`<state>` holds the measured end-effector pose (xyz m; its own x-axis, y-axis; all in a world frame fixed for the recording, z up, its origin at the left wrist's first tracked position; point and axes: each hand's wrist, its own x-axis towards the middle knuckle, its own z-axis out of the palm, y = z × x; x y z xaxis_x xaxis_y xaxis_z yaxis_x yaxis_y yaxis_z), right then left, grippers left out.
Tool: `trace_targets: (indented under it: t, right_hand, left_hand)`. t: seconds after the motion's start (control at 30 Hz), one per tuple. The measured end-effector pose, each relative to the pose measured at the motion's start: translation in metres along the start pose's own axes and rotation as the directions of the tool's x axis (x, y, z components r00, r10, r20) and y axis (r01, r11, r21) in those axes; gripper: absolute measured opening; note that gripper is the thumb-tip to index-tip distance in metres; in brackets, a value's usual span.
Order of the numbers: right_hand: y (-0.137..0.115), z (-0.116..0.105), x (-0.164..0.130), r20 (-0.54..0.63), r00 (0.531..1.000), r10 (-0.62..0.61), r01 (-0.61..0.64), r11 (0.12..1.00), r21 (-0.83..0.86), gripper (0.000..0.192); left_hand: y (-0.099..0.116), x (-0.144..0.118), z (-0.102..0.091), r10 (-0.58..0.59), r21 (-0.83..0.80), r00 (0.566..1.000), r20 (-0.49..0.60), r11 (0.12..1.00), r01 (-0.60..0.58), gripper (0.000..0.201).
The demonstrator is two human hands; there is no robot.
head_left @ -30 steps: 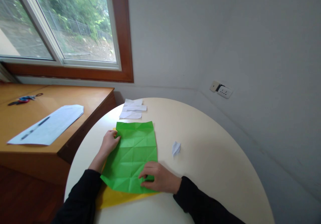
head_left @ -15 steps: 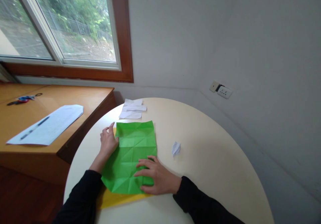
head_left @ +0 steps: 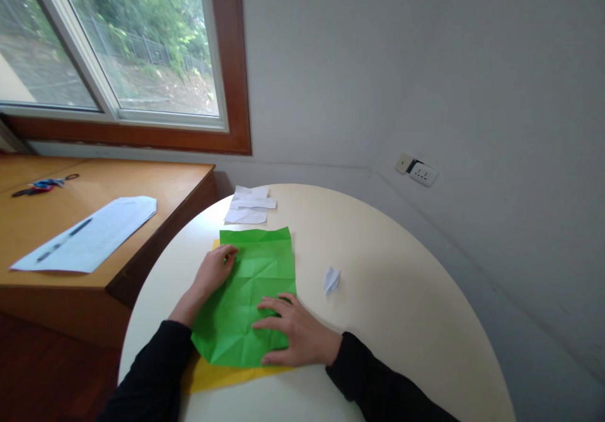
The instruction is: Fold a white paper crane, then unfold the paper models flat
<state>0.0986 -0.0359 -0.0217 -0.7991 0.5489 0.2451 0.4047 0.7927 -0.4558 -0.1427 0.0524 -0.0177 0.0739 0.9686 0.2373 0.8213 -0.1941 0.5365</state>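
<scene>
The creased green sheet (head_left: 253, 290) is laid flat on a yellow sheet (head_left: 222, 375) at the near edge of the round table (head_left: 392, 296). It is pressed down by the right hand (head_left: 293, 334) — fingers spread flat — while its left edge is touched by the loosely curled fingers of the left hand (head_left: 215, 269); nothing is gripped.

Soft daylight is coming in through the window (head_left: 118, 44) at upper left, lighting the room evenly and fairly brightly. The round tabletop (head_left: 401, 296) is showing only faint, diffuse shadows and no glare. The wide lens is bending straight lines towards the edges, and focus is holding sharp throughout.
</scene>
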Motion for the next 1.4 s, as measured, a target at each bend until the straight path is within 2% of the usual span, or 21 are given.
trace_targets:
  t: [0.1,0.27,0.5,0.67,1.07,1.4]
  right_hand:
    - [0.002,0.001,0.000,-0.008,1.000,0.003,-0.003,1.000,-0.010,0.054]
    - [0.002,0.000,-0.001,-0.005,1.000,0.018,-0.018,1.000,-0.021,0.056]
    - [0.000,-0.004,-0.002,0.022,0.998,0.050,-0.049,0.998,-0.036,0.057]
    - [0.000,-0.003,-0.002,0.018,0.998,0.055,-0.055,0.998,-0.017,0.057]
    - [0.000,-0.004,-0.001,0.033,0.998,0.053,-0.053,0.998,-0.016,0.056]
    - [-0.005,-0.011,-0.002,0.079,0.995,0.066,-0.063,0.997,-0.033,0.054]
  left_hand:
    - [0.003,-0.001,0.000,-0.030,-0.016,0.999,0.025,0.999,0.030,0.028]
    - [0.007,-0.002,-0.001,-0.016,-0.016,0.998,0.062,1.000,0.017,0.031]
    - [0.005,-0.004,0.002,0.133,-0.008,0.985,0.106,0.991,-0.133,0.035]
    - [0.000,-0.006,0.005,0.173,0.009,0.974,0.148,0.984,-0.177,0.042]
    - [-0.004,-0.009,0.014,0.165,0.061,0.954,0.249,0.981,-0.185,0.059]
    - [-0.009,-0.009,0.010,0.145,0.097,0.943,0.300,0.979,-0.181,0.065]
